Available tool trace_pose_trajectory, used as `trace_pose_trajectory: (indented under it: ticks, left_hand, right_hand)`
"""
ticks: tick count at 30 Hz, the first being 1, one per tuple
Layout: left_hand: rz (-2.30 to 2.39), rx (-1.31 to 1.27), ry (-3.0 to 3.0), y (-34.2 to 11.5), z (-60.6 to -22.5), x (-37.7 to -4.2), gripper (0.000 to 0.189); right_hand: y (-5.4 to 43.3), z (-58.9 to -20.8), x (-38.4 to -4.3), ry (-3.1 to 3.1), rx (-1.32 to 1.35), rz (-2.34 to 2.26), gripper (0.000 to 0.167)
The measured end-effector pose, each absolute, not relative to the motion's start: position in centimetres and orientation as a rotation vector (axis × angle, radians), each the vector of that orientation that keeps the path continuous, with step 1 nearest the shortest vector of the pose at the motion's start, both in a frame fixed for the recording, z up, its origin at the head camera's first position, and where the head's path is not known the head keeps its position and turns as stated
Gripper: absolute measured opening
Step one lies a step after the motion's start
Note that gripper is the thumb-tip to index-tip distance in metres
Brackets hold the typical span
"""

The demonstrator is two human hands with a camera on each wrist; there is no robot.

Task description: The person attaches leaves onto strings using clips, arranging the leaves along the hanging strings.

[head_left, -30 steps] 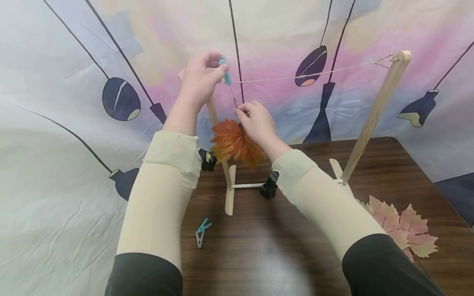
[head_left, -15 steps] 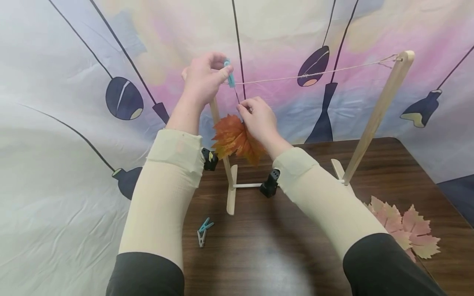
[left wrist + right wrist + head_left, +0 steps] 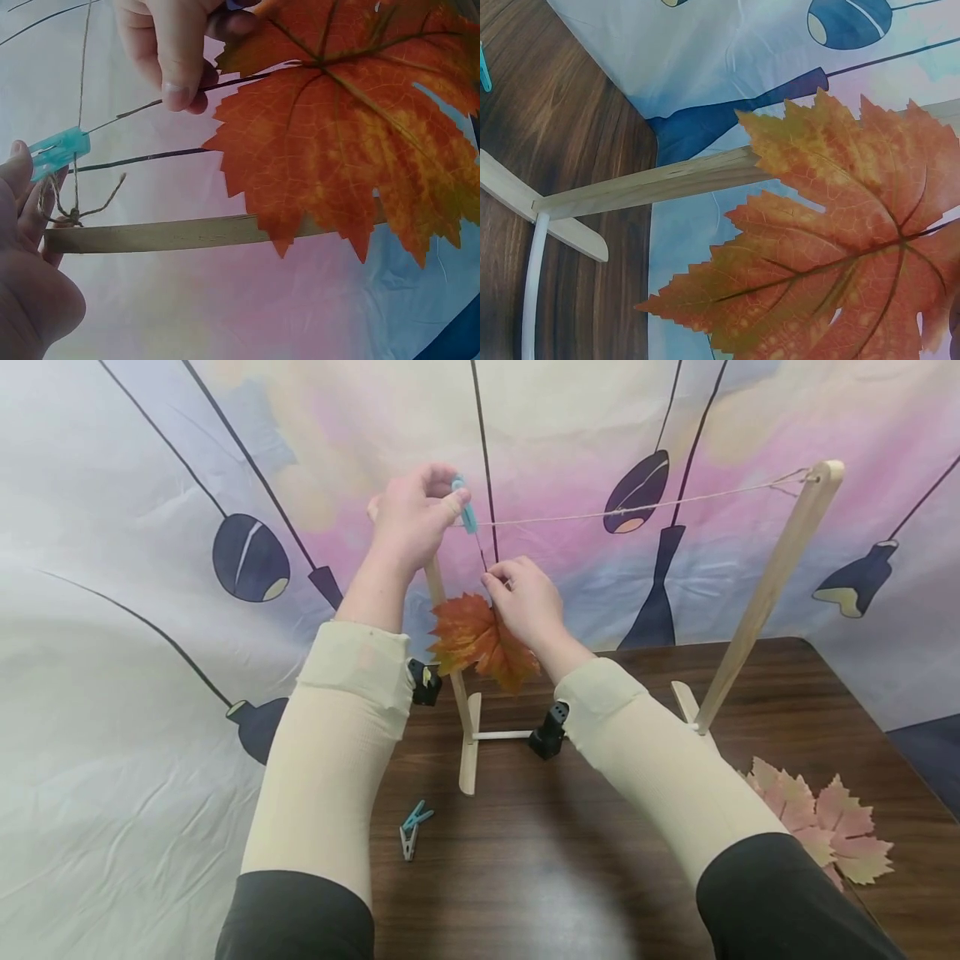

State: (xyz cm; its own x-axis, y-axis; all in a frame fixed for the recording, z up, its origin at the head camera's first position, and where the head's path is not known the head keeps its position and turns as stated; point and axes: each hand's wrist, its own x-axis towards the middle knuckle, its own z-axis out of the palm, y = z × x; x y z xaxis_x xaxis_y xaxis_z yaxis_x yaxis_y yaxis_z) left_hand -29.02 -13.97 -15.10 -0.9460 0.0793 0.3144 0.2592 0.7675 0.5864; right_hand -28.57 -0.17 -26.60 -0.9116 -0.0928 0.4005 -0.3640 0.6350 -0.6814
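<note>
My left hand pinches a light blue clothespin at the left end of the twine line. In the left wrist view that clothespin sits across the twine, with the tip of a thin dark stem at its jaws. Just below, my right hand holds this stem between thumb and finger. From it hangs an orange-red artificial maple leaf, in front of the left wooden post. The leaf fills much of the right wrist view, where the right hand is mostly out of frame.
A wooden stand carries the twine between its left post and right post, joined by a white rod. Two clothespins, one blue and one grey, lie on the table. Pink leaves lie at the right.
Both hands keep their holds on the clothespin and the stem. The right hand and leaf have risen slightly toward the clothespin since a second ago; the last half second shows hardly any movement.
</note>
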Motion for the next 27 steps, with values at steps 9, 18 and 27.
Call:
trace_pose_trajectory:
  ticks: [9, 18, 27]
  left_hand:
    - [-0.923, -0.278, -2.701, -14.15, -15.2, -28.84, 0.038]
    - [-0.916, -0.306, -2.702, -14.23, -15.47, -29.01, 0.042]
    - [-0.947, -0.334, -2.724, -14.68, -15.95, -28.95, 0.05]
  right_hand:
    - [-0.37, -26.63, -28.42, -2.516, 0.373, 1.174, 0.029]
    - [-0.09, -26.83, -28.36, -2.512, 0.397, 1.197, 0.027]
    - [0.38, -27.27, -28.15, -2.559, 0.413, 1.192, 0.031]
